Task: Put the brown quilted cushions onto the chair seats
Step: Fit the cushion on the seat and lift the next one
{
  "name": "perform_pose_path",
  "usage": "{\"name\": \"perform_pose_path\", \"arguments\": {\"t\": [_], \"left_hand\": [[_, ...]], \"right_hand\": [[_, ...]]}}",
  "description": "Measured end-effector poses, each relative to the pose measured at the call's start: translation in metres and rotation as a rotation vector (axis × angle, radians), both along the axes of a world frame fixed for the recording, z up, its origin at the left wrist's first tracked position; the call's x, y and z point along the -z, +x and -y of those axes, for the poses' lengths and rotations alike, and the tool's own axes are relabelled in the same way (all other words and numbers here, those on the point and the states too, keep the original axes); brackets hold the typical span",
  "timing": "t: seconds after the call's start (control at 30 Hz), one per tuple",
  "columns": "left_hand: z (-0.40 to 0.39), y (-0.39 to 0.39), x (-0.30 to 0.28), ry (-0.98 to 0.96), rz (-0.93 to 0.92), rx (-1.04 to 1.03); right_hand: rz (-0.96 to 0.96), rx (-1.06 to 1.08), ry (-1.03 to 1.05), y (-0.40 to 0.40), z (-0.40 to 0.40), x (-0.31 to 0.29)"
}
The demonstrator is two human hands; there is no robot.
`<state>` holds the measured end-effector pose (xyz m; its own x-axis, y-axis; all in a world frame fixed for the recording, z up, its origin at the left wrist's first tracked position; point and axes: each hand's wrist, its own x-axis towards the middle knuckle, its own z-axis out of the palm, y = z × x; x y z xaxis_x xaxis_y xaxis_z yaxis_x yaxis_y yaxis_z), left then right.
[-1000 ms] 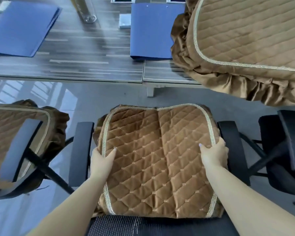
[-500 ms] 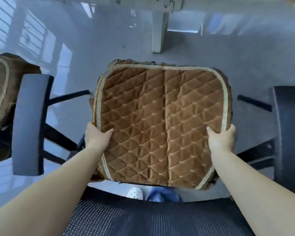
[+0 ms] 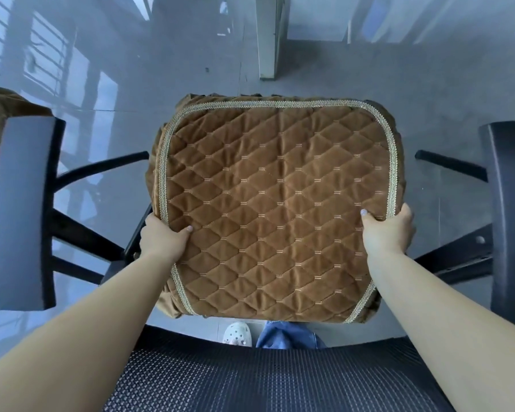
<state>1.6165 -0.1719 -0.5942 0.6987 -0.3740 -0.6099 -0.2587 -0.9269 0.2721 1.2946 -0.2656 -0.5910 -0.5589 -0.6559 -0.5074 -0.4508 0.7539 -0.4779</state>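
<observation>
Two hands hold brown cushion (image 3: 277, 209) in middle, over chair. Left hand (image 3: 162, 240) grips edge at 8 o'clock, right hand (image 3: 388, 230) at 4 o'clock; thumbs on top, fingers curled under.

I am finding no legible text, label, brand, number or sign on any surface while I am looking down here.
</observation>
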Motion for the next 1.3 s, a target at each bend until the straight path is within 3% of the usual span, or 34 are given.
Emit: {"name": "perform_pose_path", "arguments": {"t": [0.2, 0.33, 0.53, 0.73, 1.0, 1.3], "left_hand": [[-0.001, 0.0, -0.002, 0.017, 0.001, 0.023], [0.007, -0.007, -0.024, -0.087, -0.024, 0.058], [0.029, -0.033, -0.103, -0.33, -0.334, 0.088], [0.047, -0.06, -0.238, -0.502, -0.464, 0.236], [0.056, -0.117, -0.419, -0.732, -0.547, 0.358], [0.064, -0.237, -0.501, -0.814, -0.558, 0.513]], "right_hand": [[0.052, 0.031, 0.054, -0.005, 0.003, -0.006], [0.117, -0.024, 0.006, -0.004, 0.007, -0.031], [0.33, -0.149, -0.052, 0.009, 0.0, -0.093], [0.431, -0.209, -0.216, 0.003, -0.013, -0.232], [0.418, -0.248, -0.44, -0.061, -0.036, -0.435], [0.488, -0.167, -0.605, -0.17, -0.056, -0.523]]}}
